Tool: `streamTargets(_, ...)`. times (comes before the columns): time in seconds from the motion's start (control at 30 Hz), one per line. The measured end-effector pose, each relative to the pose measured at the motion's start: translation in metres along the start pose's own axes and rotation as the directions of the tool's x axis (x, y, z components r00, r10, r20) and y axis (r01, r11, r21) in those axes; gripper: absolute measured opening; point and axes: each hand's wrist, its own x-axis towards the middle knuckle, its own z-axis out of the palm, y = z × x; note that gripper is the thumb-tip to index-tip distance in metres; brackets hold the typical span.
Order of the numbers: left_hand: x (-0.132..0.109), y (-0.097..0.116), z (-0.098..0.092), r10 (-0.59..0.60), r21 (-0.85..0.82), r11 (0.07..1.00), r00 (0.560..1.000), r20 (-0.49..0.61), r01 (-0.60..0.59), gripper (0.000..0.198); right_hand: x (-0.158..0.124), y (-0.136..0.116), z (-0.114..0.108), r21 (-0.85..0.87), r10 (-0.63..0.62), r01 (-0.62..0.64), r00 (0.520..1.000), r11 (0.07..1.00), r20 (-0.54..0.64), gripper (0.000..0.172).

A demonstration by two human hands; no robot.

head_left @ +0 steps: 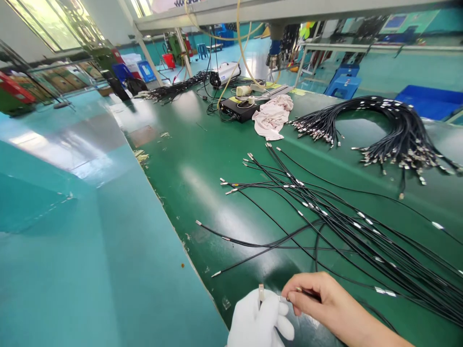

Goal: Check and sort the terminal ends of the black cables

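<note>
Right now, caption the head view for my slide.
Bare right hand pinching black cable beside gloved left hand, over green table.

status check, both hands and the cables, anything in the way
Gloved left hand gripping small metal-tipped piece. Bare right hand pinching black cable. Loose cables spread just beyond, nothing seen blocking either hand.

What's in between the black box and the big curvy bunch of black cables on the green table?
In the head view, a crumpled pale pink cloth lies between the black box and the curved cable bunch.
</note>
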Motion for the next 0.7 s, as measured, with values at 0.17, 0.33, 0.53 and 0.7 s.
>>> streamTargets(0.17,0.007,-0.007,-0.008,0.053,0.188,0.981,0.998,-0.027,-0.047,0.07,0.004,0.006,0.001,-0.061,-0.037,0.036,0.999,0.997,-0.01,0.024)
streamTargets(0.33,0.006,0.005,-0.005,0.013,0.33,0.944,0.997,-0.07,0.011,0.059,0.008,0.014,0.003,-0.215,-0.13,0.107,0.987,0.971,-0.096,0.02)
streamTargets(0.53,0.0,0.017,-0.002,0.003,0.338,0.941,0.995,-0.096,0.03,0.05,0.009,0.013,0.005,-0.363,-0.226,0.173,0.968,0.915,-0.108,0.017)
streamTargets(0.7,-0.001,0.011,-0.002,0.054,0.3,0.954,0.991,-0.121,-0.015,0.045,0.011,0.02,0.007,-0.406,-0.257,0.185,0.957,0.895,-0.132,0.014)
